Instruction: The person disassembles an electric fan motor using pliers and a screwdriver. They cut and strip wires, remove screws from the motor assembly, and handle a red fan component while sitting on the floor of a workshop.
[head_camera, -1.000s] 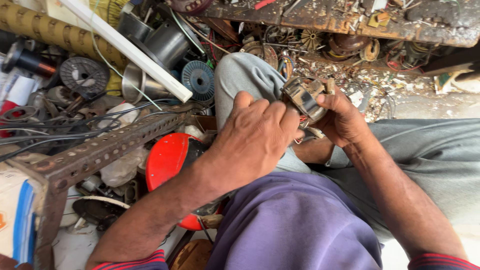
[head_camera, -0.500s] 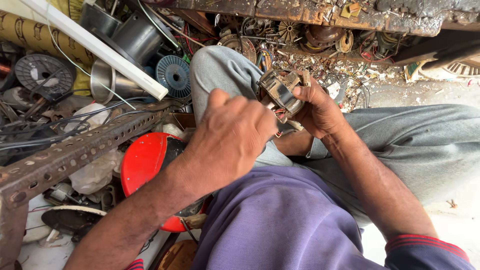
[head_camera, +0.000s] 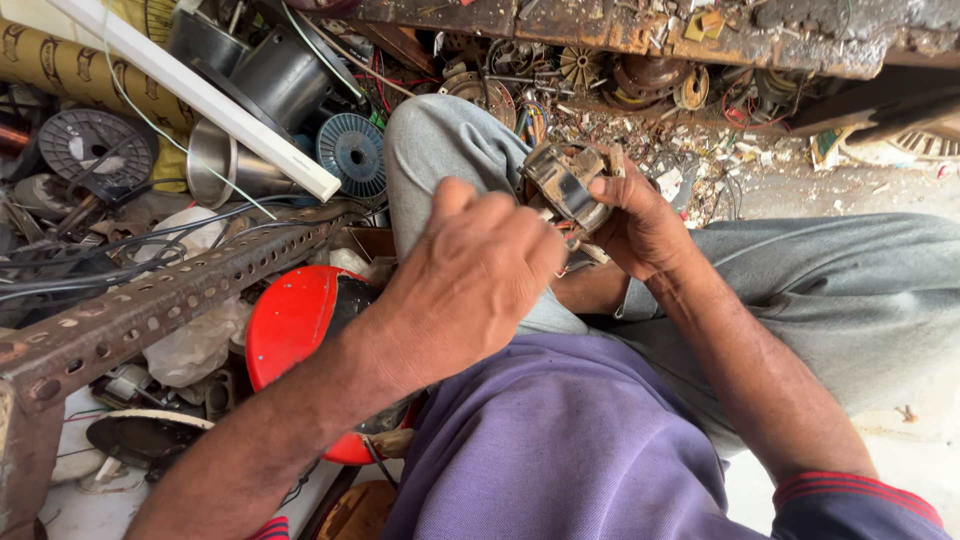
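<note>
I am looking down at a lap crowded by scrap. A rusty perforated angle bar (head_camera: 170, 300) is slanting across the left, with black cables lying over it, and a red round cover (head_camera: 295, 325) is sitting just beside my left forearm. Behind it, a white tube (head_camera: 200, 95) is lying over metal cans, and a blue spool (head_camera: 352, 153) is resting near my grey-trousered knee (head_camera: 440, 140). A grimy bench edge (head_camera: 640, 35) is running along the top, with small rotors and wire scraps beneath it.

My right hand (head_camera: 645, 225) is curling around a worn metal motor part (head_camera: 563, 183), held above the knee, fingers wrapping its far side. My left hand (head_camera: 480, 275) is bunching its fingers together against the part's near side; I cannot tell what, if anything, they are pinching, since its own back is covering the fingertips. The part's lower half is hidden too.
</note>
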